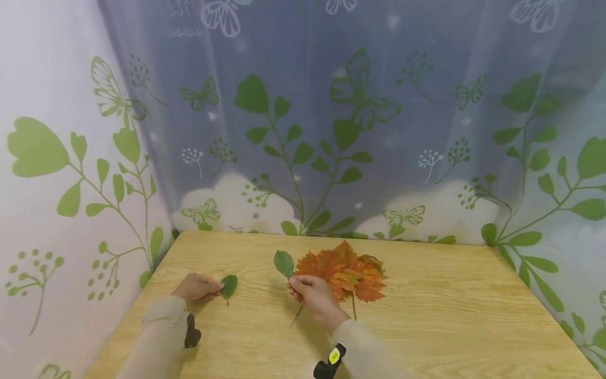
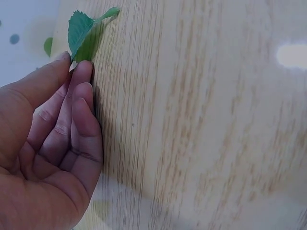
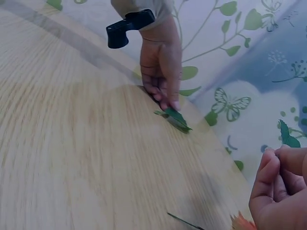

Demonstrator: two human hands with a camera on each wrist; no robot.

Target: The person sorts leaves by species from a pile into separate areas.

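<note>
Between thumb and index finger, my left hand (image 1: 198, 287) pinches a small green leaf (image 1: 229, 286) with a toothed edge, low over the wooden table at the left. The left wrist view shows this leaf (image 2: 80, 34) held by its edge, its short stalk pointing away. My right hand (image 1: 318, 298) pinches a second green leaf (image 1: 284, 263) near its base, so the blade stands up above the fingertips. Beside and behind the right hand lie orange-red autumn leaves (image 1: 343, 268) with thin dark stems, partly covered by that hand.
The light wooden table (image 1: 450, 305) reaches back to a curtain (image 1: 303, 131) printed with green plants and butterflies, which also hangs along both sides. A black wrist camera (image 1: 191, 331) sits on the left sleeve and another (image 1: 330, 362) on the right.
</note>
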